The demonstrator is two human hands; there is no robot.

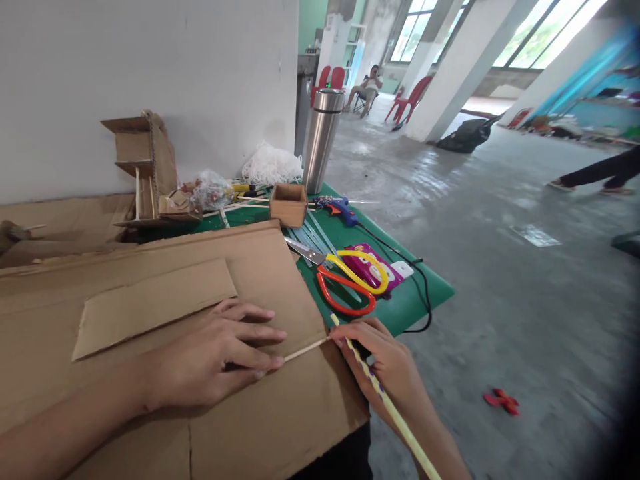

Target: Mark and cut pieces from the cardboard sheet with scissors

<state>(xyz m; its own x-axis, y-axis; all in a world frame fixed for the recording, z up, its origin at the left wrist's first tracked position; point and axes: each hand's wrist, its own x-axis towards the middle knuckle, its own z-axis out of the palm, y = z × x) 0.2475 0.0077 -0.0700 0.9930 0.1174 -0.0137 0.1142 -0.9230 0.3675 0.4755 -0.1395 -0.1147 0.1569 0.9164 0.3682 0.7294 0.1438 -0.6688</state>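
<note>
My left hand (215,357) lies flat on a large cardboard sheet (280,427), fingers stretched out. Its fingertips press on a thin wooden stick (306,349) lying across the sheet. At the sheet's right edge, my right hand (380,360) is closed around a long yellow pencil (395,413) with purple marks, which slants back over the hand. The right fingertips meet the far end of the stick; whether they also pinch it I cannot tell. A cut cardboard strip (155,310) rests on the sheet beyond my left hand.
Scissors (345,280) with yellow and red handles lie beyond my right hand, near a purple packet (373,270) and a corded glue gun (340,210). Behind are a small cardboard box (289,205), a steel flask (324,140) and a cardboard structure (150,170). A person (369,87) sits far back.
</note>
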